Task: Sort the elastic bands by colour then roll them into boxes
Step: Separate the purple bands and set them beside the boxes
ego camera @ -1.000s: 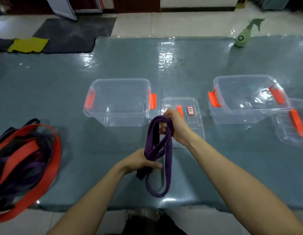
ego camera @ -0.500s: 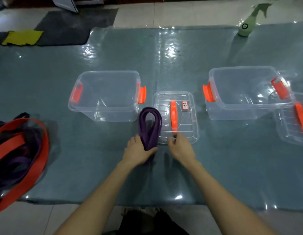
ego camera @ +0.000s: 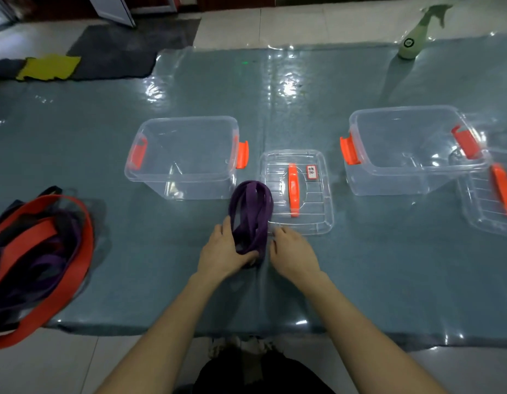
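Observation:
A folded purple elastic band (ego camera: 251, 211) lies on the table in several loops, its far end overlapping the edge of a clear lid (ego camera: 317, 223). My left hand (ego camera: 221, 251) grips the band's near end, thumb wrapped over it. My right hand (ego camera: 292, 251) rests on the table just right of the band, fingers relaxed at its edge. Two clear boxes with orange latches stand open and hold nothing: the left box (ego camera: 187, 119) just beyond the band, the right box (ego camera: 403, 109) farther right. A tangled pile of red, purple and black bands (ego camera: 33, 251) lies at the table's left.
A second clear lid (ego camera: 479, 220) with an orange handle lies at the far right, partly under the right box. A green spray bottle (ego camera: 408, 44) stands at the back right. The table's front edge (ego camera: 246, 331) runs just below my wrists. Floor mats lie beyond the table.
The purple band was held up between both hands; it now lies on the table. My right hand has let go of the top loop and come down beside the band.

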A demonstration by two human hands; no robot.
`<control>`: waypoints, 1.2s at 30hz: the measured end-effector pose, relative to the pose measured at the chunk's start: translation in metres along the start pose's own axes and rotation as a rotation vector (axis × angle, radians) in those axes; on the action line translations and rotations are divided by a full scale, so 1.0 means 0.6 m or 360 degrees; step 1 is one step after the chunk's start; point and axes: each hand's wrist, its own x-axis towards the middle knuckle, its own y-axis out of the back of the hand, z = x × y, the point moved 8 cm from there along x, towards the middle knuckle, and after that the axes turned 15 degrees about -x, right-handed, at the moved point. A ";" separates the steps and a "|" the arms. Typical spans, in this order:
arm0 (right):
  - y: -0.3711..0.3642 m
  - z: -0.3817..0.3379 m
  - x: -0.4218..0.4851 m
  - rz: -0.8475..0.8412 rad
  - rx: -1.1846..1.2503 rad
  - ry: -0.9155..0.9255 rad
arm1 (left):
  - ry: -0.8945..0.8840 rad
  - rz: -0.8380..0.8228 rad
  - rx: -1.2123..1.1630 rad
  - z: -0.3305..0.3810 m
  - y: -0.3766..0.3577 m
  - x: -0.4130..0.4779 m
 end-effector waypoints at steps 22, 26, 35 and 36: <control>-0.025 -0.692 0.034 0.0066 -0.0622 0.0920 | -0.0405 0.0629 0.0813 -0.429 0.548 -0.152; -0.051 -0.856 0.055 0.0274 -0.0363 0.1048 | -0.0298 0.0742 0.0634 -0.569 0.666 -0.209; -0.138 -0.962 0.129 0.0150 -0.0834 0.1145 | 0.0023 0.0389 0.0078 -0.715 0.764 -0.185; -0.123 -0.954 0.143 0.0216 -0.0738 0.1075 | -0.0035 0.0441 -0.0002 -0.703 0.789 -0.171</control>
